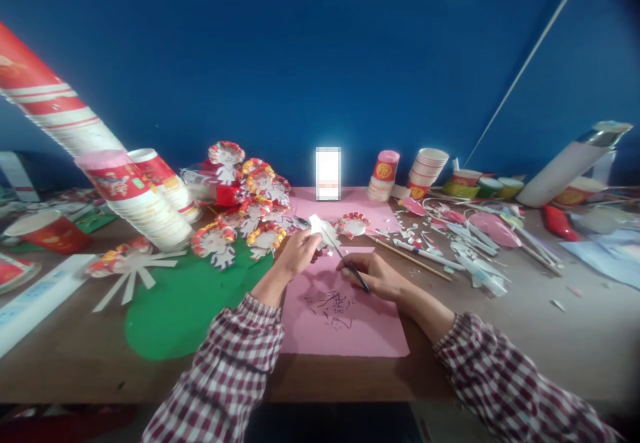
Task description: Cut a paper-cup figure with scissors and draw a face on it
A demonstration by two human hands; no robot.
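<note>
Head: left fingers [308, 239] pinch paper [315, 222]; right fingers [362, 259] (curled) grip scissors [359, 278].

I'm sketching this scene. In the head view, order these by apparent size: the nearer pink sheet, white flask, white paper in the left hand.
1. Nearer pink sheet
2. White flask
3. White paper in the left hand

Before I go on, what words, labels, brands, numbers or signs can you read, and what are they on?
Nothing is legible.
Long white object at left: blue print, too blurred.
Left pink-based cup: coloured print, too blurred.
Right pink-based cup: round gold emblem, too small.
Near pink sheet: dark marks, can't tell if writing.
Bright white rectangle: pixelated, unreadable.
</note>
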